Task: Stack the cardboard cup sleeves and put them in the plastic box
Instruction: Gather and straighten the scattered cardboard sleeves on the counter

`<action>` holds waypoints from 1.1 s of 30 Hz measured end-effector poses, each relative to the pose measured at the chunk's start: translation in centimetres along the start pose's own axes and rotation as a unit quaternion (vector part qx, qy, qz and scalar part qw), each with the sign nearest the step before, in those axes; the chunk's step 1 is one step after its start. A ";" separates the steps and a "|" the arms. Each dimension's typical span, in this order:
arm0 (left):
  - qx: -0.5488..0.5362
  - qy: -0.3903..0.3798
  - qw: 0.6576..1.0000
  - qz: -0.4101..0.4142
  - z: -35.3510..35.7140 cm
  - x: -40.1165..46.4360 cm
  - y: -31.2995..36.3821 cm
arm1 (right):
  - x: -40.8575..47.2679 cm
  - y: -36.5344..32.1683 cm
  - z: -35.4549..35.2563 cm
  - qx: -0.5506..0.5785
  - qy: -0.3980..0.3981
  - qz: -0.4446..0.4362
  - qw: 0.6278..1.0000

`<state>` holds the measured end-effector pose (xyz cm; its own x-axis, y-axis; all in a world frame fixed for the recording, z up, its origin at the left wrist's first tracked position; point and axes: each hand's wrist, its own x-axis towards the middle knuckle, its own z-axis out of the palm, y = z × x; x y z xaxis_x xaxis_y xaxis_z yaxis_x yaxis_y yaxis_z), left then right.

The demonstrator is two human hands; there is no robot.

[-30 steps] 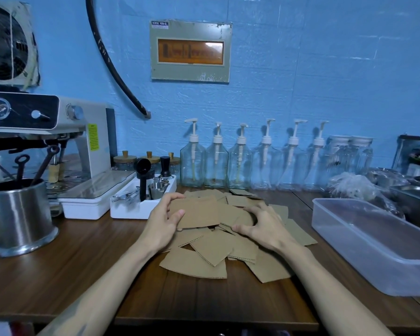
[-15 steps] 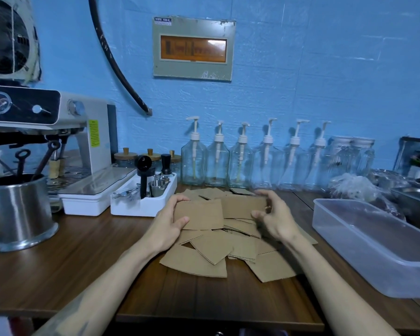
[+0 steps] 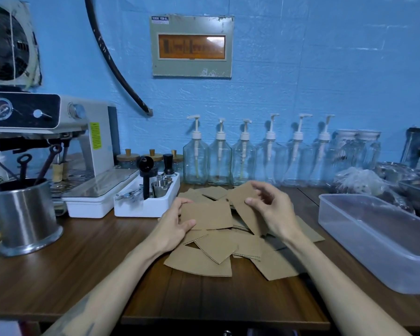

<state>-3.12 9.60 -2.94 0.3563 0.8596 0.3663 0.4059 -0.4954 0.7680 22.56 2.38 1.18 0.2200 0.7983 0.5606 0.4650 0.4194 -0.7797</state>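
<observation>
A: Head view. How are the two lifted sleeves oriented?

B: The left sleeve (image 3: pixel 206 215) is held flat, long axis running left to right, above the loose pile (image 3: pixel 218 253) on the wooden counter (image 3: pixel 87 260). The right sleeve (image 3: pixel 246 209) is tilted, its long axis running from upper left down to lower right, with the lower end close to the pile.

A: Appearance?

B: Plain brown corrugated cardboard, flattened, with curved long edges. The pile is spread unevenly, sleeves overlapping at mixed angles.

A: Finger state?

B: The left hand (image 3: pixel 174 226) is pinched on the left sleeve's left end, thumb on top. The right hand (image 3: pixel 274 212) is curled round the right sleeve's right edge, fingers behind, thumb in front.

A: The plastic box (image 3: pixel 374 241)?

B: It is located right of the pile, apart from it.
</observation>
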 end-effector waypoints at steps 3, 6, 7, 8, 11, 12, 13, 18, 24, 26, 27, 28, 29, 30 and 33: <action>-0.002 0.007 1.000 0.002 0.0 0.0 -0.3 | -0.2 1.0 0.2 -0.055 -0.090 0.002 0.994; -0.003 0.013 1.000 0.007 -0.1 0.0 -0.1 | -0.2 0.7 -0.3 -0.064 -0.076 -0.011 0.995; -0.007 0.014 1.000 0.008 -0.1 0.0 -0.1 | -0.2 0.5 -0.5 -0.051 -0.059 -0.016 0.997; -0.014 0.014 1.000 0.010 -0.1 0.0 0.0 | -0.3 0.3 -0.6 -0.032 -0.044 -0.022 0.998; -0.019 -0.007 1.000 0.010 0.1 -0.1 0.3 | -0.5 -0.2 -0.2 -0.029 -0.053 -0.040 0.997; -0.018 -0.019 1.000 0.012 0.1 -0.1 0.3 | -0.6 -0.1 0.2 -0.059 -0.075 -0.048 0.994; -0.018 -0.031 0.999 0.012 0.2 -0.2 0.4 | -0.7 0.0 0.7 -0.097 -0.100 -0.057 0.989; -0.020 -0.053 0.998 0.013 0.4 -0.6 1.1 | -1.1 -0.6 3.2 -0.168 -0.159 -0.103 0.968; -0.037 -0.029 0.998 0.039 0.4 -0.7 1.5 | -1.4 -0.6 3.6 -0.138 -0.193 -0.044 0.970; -0.036 -0.029 0.998 0.042 0.4 -0.8 1.6 | -1.3 -0.4 3.5 -0.156 -0.213 -0.005 0.965; -0.036 -0.035 0.998 0.042 0.5 -0.8 1.6 | -1.3 -0.3 3.7 -0.167 -0.225 -0.002 0.960; -0.036 -0.043 0.998 0.043 0.6 -0.8 1.5 | -1.4 -0.2 4.0 -0.176 -0.233 -0.011 0.956; -0.035 -0.049 0.997 0.045 0.6 -0.7 1.3 | -1.5 -0.2 4.3 -0.184 -0.236 -0.029 0.954; -0.028 -0.050 0.997 0.044 0.6 -0.6 1.1 | -1.5 -0.1 4.6 -0.192 -0.235 -0.047 0.952; -0.019 -0.044 0.998 0.047 0.5 -0.6 1.2 | -1.2 0.4 4.6 -0.228 -0.224 -0.076 0.944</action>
<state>-2.44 8.39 -2.52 0.4651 0.7945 0.3905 0.3364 -0.5666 0.7522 18.59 3.60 -1.08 -0.2175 0.8893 0.4024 0.8052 0.3965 -0.4410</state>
